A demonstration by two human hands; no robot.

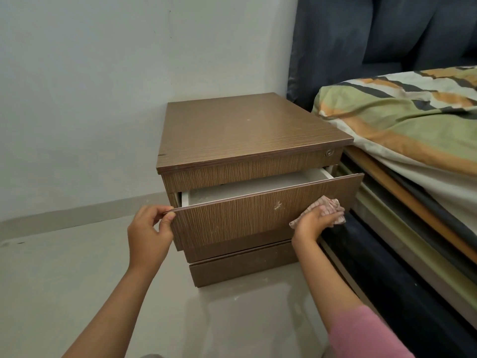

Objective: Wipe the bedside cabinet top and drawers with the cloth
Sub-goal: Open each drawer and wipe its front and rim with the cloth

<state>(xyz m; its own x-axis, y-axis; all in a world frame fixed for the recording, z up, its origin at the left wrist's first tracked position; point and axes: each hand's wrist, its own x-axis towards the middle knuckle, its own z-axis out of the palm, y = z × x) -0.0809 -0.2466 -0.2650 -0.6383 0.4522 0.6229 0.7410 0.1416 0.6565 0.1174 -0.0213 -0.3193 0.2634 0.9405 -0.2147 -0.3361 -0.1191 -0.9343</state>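
A brown wood-grain laminate bedside cabinet stands on a pale grey tiled floor against a light grey painted wall, with a bed at its right side. The cabinet has a flat rectangular top and 3 visible drawer fronts; a small round metal lock sits near the right end of the uppermost front. The middle drawer is pulled partly out, showing a white interior, and a small pale scuff mark lies on its front panel. The left hand pinches the upper left corner of this drawer front, thumb and fingers curled over its top edge. The right hand, its fingers curled, grips a crumpled pinkish-beige checked cloth and presses it against the right part of the same drawer front, just right of the scuff mark. A pink sleeve covers the right forearm; the left forearm is bare. The bed carries a mattress in a green, orange, black and cream striped sheet, which lies just beside the cabinet top, and a dark blue padded headboard rises behind it against the wall.
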